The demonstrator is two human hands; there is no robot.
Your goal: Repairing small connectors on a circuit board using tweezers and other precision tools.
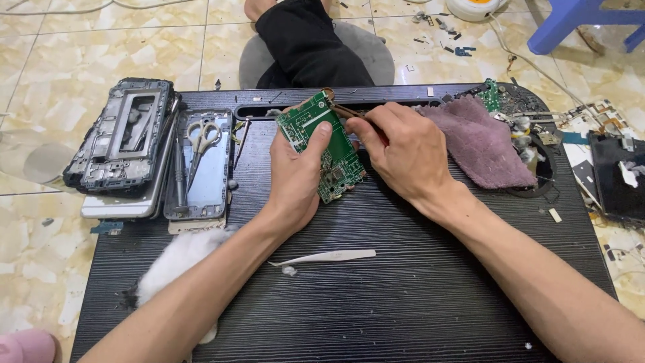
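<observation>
Both of your hands meet over the far middle of the black ribbed board [376,289]; your left hand [299,178] has its fingers curled around a green circuit board [326,151], thumb pressed on its face, holding it tilted up off the surface; your right hand [403,151] is closed in a pinch on a thin brown-handled tool [342,107], whose tip lies at the circuit board's upper edge; what kind of tip it has you cannot tell. White tweezers [326,257] lie loose on the board nearer you, well apart from both hands; a purple cloth [480,141] sits just to the right of your right hand; to the left, scissors [203,138] rest in an opened phone shell [200,168], beside a dark phone frame [121,134]; a white wad of cotton [178,259] lies under your left forearm.
</observation>
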